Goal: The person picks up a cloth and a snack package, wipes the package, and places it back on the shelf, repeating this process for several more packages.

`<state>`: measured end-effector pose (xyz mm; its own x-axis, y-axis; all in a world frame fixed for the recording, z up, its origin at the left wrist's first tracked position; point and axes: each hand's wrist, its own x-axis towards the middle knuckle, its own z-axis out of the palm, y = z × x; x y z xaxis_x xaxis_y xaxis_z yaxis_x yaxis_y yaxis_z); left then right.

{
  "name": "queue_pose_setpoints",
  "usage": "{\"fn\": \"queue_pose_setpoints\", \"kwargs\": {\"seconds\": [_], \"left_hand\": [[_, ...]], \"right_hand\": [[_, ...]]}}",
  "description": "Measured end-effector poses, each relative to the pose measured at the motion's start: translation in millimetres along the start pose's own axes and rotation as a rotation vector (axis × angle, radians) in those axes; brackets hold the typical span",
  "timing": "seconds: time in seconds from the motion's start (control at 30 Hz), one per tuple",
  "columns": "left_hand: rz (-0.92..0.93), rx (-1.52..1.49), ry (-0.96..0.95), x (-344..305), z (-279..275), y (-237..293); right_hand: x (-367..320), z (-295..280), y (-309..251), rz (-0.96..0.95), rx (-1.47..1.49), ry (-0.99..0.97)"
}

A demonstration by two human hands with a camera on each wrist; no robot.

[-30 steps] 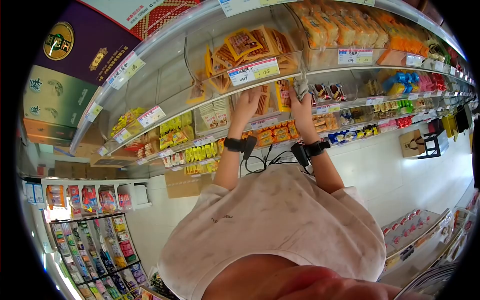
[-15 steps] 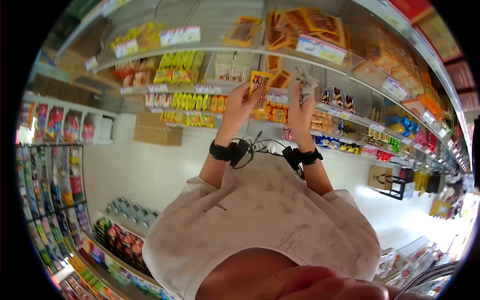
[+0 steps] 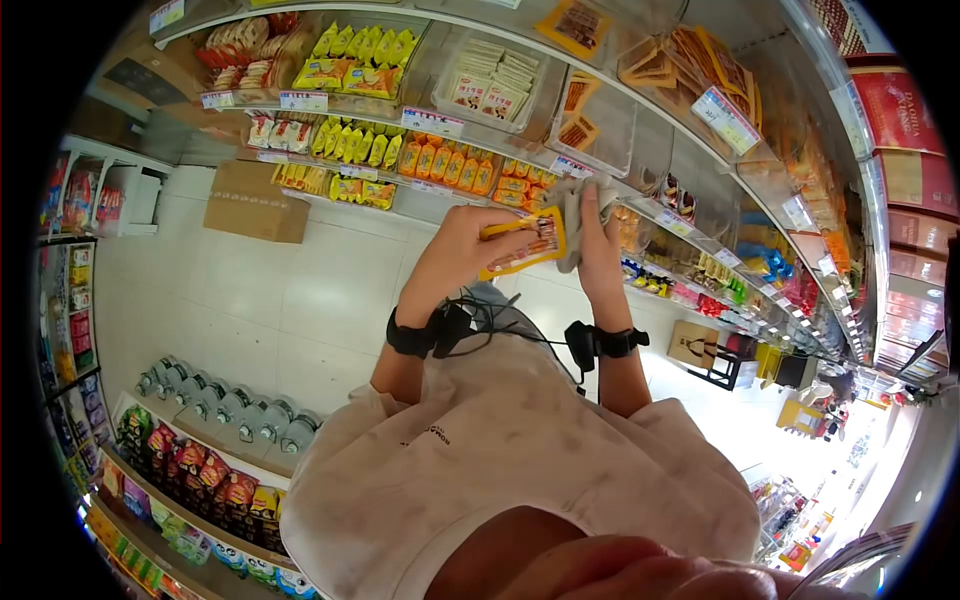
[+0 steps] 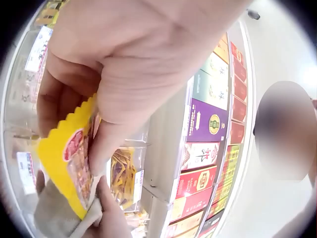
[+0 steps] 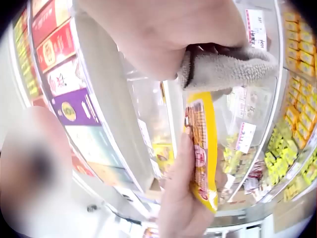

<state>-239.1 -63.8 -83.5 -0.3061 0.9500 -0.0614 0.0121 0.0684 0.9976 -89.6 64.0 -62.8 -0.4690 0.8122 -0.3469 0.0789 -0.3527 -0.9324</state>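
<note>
- Head: yellow-edged packet (image 3: 543, 243) pinched in left hand (image 3: 462, 250), below the shelves (image 3: 508, 143); far end touched by grey cloth (image 3: 572, 215), gripped in right hand (image 3: 600, 255), its fingers partly covered.
- Left wrist: packet's near end hidden by left hand; fine print unreadable.
- Right wrist: packet's upper end covered by cloth; right fingertips hidden.
</note>
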Motion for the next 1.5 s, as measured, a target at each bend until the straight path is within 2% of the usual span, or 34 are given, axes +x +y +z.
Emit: {"fn": "queue_pose_setpoints", "kwargs": {"seconds": [0.03, 0.1, 0.13, 0.2, 0.3, 0.4, 0.47, 0.53, 0.57, 0.6, 0.67, 0.73, 0.8, 0.83, 0.9, 0.93, 1.03, 1.13, 1.27, 1.4, 1.5], "left_hand": [[0.030, 0.015, 0.012, 2.3, 0.2, 0.7], [0.090, 0.048, 0.032, 5.7, 3.4, 6.7], [0.053, 0.039, 0.018, 6.5, 3.9, 11.9], [-0.017, 0.022, -0.013, 6.6, 7.5, 25.3], [0.307, 0.235, 0.323, 12.0, 46.2, 4.8], [0.341, 0.165, 0.527, 2.7, 79.9, 22.1], [0.226, -0.167, 0.234, -0.9, 89.0, 45.7], [0.089, -0.456, 0.071, -4.8, 108.7, 57.7], [0.013, -0.582, 0.058, -5.8, 123.6, 57.6], [-0.064, -0.703, 0.040, -6.0, 138.0, 59.7], [-0.016, -0.717, 0.022, -9.6, 166.1, 68.3], [0.006, -0.703, 0.008, -14.4, 196.0, 68.4], [0.121, -0.485, -0.046, -22.4, 222.9, 73.0], [0.180, -0.380, -0.072, -26.6, 236.4, 75.6], [0.156, -0.311, -0.073, -35.9, 256.8, 69.2], [0.137, -0.248, -0.090, -40.9, 265.6, 66.2], [0.131, -0.174, -0.070, -54.0, 290.4, 66.7], [0.152, -0.104, 0.002, -61.8, 309.6, 63.8], [0.114, -0.146, 0.124, -72.2, 333.7, 68.3], [0.195, -0.069, 0.196, -80.7, 344.5, 64.4], [0.270, -0.015, 0.246, -89.9, 356.0, 76.2]], "right_hand": [[-5.4, 3.9, -1.4, 0.038, 0.260, 0.058], [-19.6, 4.6, 4.1, -0.092, 0.092, -0.043], [-24.4, 1.9, 6.8, -0.157, 0.008, -0.089], [-28.6, -7.0, 7.7, -0.228, -0.080, -0.060], [-29.2, -22.9, 6.4, -0.425, -0.256, 0.044], [-30.7, -36.6, -4.0, -0.592, -0.299, 0.254], [-33.2, -50.8, -9.1, -0.617, -0.330, 0.345], [-50.6, -53.4, -11.3, -0.613, -0.403, 0.156], [-61.3, -53.3, -12.6, -0.608, -0.438, 0.066], [-70.3, -52.2, -16.5, -0.739, -0.458, 0.037], [-87.5, -57.8, -24.4, -0.998, -0.497, -0.003], [-85.8, -95.9, -21.0, -0.964, -0.564, 0.018], [-89.6, -128.9, -20.4, -0.981, -0.631, 0.093], [-94.9, -143.7, -18.7, -0.953, -0.581, 0.141], [-101.2, -171.8, -9.3, -0.900, -0.468, 0.232], [-98.2, -192.4, 1.0, -0.803, -0.334, 0.201], [-109.1, -252.1, 17.2, -0.357, 0.107, 0.233], [-150.7, -272.2, 4.5, -0.209, 0.800, 0.033], [-193.1, -287.1, -0.2, -0.203, 0.775, -0.009], [-213.5, -308.6, 1.5, -0.216, 0.884, -0.129], [-229.0, -320.8, -1.6, -0.235, 0.880, -0.148]]}}
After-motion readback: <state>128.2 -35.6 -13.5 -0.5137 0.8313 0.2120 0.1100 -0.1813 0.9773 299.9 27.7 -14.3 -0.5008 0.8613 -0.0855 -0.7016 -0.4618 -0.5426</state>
